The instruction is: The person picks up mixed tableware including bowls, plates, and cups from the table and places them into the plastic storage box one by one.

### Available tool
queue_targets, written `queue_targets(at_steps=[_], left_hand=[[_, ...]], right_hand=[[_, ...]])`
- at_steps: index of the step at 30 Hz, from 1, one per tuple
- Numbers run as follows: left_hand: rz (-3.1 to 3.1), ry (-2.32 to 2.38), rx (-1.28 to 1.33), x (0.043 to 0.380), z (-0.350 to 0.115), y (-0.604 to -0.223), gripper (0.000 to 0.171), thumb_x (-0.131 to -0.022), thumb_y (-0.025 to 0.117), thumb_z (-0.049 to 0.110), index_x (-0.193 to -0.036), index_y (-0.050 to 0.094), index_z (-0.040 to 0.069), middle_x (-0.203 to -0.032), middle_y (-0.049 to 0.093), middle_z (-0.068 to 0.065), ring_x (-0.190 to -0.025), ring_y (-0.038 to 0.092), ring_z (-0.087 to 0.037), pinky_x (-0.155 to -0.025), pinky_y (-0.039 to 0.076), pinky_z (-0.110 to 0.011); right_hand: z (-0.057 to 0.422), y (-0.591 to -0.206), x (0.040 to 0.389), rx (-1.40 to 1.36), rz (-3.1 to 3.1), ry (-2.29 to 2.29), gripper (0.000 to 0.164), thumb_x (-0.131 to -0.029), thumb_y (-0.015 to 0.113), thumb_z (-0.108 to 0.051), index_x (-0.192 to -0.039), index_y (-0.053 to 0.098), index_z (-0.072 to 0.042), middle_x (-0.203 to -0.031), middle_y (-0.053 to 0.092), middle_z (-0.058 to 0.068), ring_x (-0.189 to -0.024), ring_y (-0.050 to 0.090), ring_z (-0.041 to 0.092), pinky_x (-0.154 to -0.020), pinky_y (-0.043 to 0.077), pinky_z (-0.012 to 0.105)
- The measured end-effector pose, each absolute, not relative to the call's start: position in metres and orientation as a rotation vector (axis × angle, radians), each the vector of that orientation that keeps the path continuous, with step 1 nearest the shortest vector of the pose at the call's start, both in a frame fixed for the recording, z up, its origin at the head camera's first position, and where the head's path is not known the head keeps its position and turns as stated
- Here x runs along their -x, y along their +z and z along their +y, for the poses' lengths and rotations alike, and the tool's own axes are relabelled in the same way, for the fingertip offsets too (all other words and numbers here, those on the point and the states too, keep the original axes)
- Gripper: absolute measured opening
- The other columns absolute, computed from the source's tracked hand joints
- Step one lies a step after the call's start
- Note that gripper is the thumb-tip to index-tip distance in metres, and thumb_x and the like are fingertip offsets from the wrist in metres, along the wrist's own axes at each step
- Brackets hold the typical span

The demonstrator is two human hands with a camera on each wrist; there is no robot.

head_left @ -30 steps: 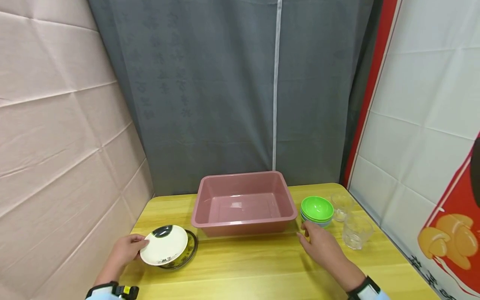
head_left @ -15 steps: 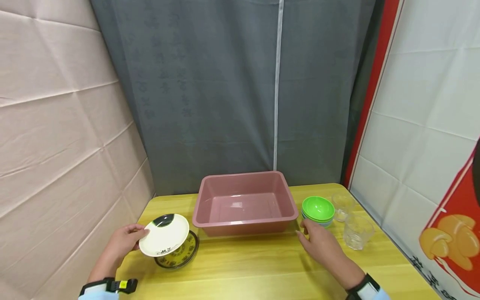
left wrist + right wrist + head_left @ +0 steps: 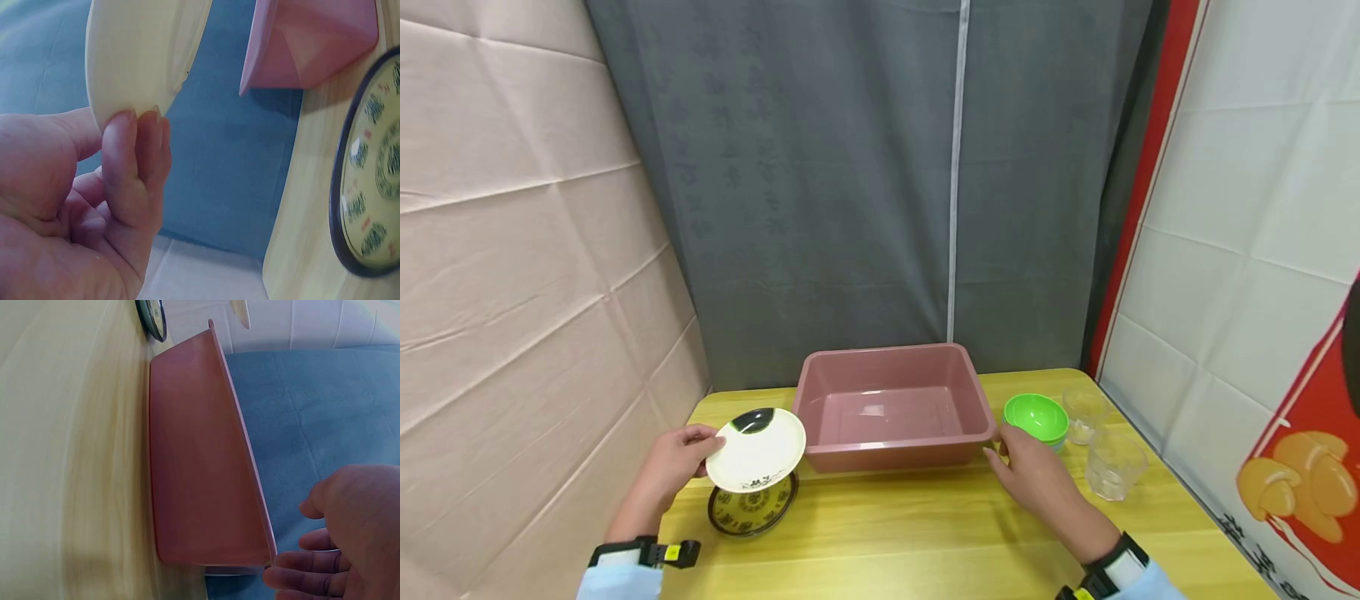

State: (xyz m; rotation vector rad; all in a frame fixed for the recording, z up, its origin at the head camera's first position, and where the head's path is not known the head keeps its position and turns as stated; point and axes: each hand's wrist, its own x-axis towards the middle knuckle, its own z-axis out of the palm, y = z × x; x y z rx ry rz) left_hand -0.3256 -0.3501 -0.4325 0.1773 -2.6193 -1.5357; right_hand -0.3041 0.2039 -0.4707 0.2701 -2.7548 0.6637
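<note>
My left hand (image 3: 679,467) pinches the rim of a white plate (image 3: 760,454) with a dark green patch, thumb on one face and fingers on the other in the left wrist view. It is held up off the table, tilted, and overlaps the pink basin's left edge in the head view. Beneath it lies a yellow patterned plate (image 3: 748,510) with a dark rim. My right hand (image 3: 1037,475), fingers loosely bent and holding nothing, is at the front right corner of the pink basin (image 3: 891,458). Its fingertips (image 3: 281,578) are right at the basin rim in the right wrist view.
Green bowls (image 3: 1036,417) are stacked right of the basin, just beyond my right hand. Two clear glasses stand near the table's right edge, the nearer glass (image 3: 1112,467) beside my right forearm. A grey curtain (image 3: 835,208) hangs behind the wooden table (image 3: 880,533).
My left hand has lifted the white plate off the yellow plate and carried it right toward the basin. My right hand has shifted slightly left, to the basin's corner.
</note>
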Motion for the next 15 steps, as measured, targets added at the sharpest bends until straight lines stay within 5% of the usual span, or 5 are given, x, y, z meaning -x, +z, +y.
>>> queue_targets(at_steps=[15], left_hand=[[-2.561,-1.605,-0.048,0.349,-0.290,-0.431,0.021,-0.106,0.075,0.016,-0.114,0.076,-0.004,-0.097,0.073,-0.010,-0.075,0.063,-0.021,-0.066,0.059,-0.034]], right_hand=[[0.182,-0.455,0.321,-0.313,-2.708,0.819,0.015,-0.105,0.077,-0.020,-0.113,0.066,-0.012,-0.088,0.062,-0.002,-0.074,0.056,0.015,-0.063,0.051,0.028]])
